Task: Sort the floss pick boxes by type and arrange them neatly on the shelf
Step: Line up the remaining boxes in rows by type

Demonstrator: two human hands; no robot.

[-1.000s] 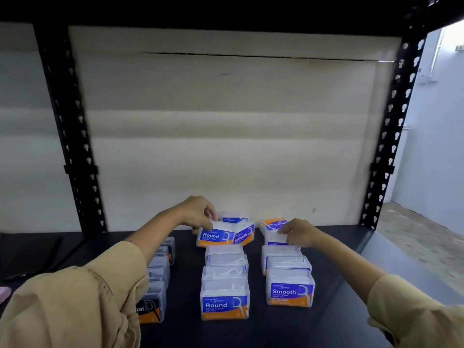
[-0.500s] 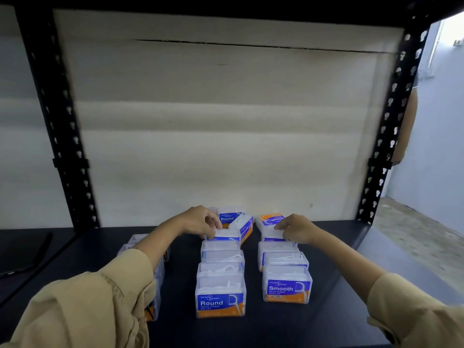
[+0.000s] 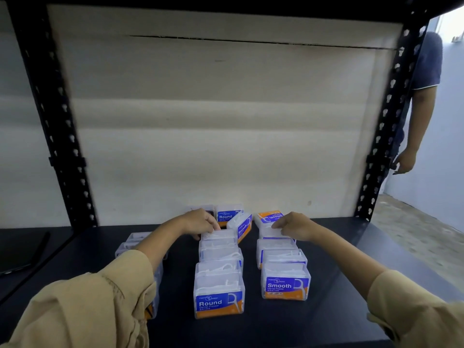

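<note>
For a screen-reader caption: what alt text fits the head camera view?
On a black shelf, the left hand grips the back box of the Round row and the right hand grips the back box of the Smooth row. A tilted Smooth box leans between the hands.

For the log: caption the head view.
The left hand and right hand hold boxes behind Round row and Smooth row.

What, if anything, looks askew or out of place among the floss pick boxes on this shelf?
Two stand out. A tilted Smooth box sits skewed at the back of the Round row, the wrong type there. Beyond the right hand, a second Smooth box shows its label upside down.
</note>
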